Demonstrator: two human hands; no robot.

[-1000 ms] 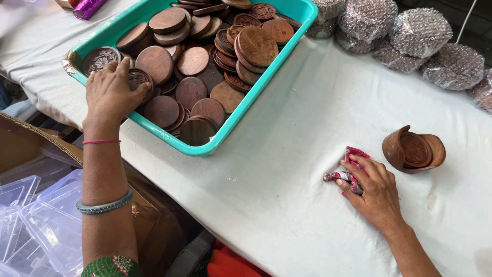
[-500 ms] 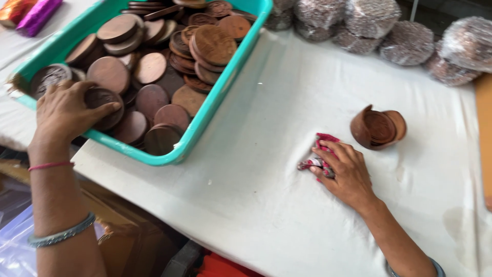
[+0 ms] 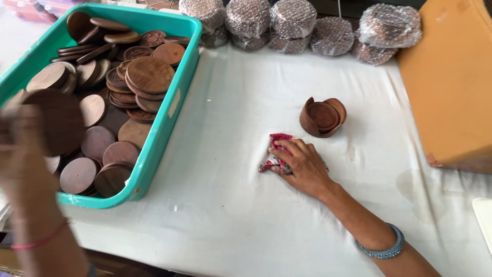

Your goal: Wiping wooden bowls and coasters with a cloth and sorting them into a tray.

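At far left the left hand (image 3: 23,154) is pinching a stiff, light-looking wooden disc (image 3: 56,120) by its rim, while the right hand (image 3: 302,164) is pressing spread on a soft cloth (image 3: 277,143)

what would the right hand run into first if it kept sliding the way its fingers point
The right hand lies flat on a red patterned cloth, fingers aimed up and left. Past the cloth comes bare white table cover; the teal bin of wooden discs looks like the first solid thing, though depth is uncertain.
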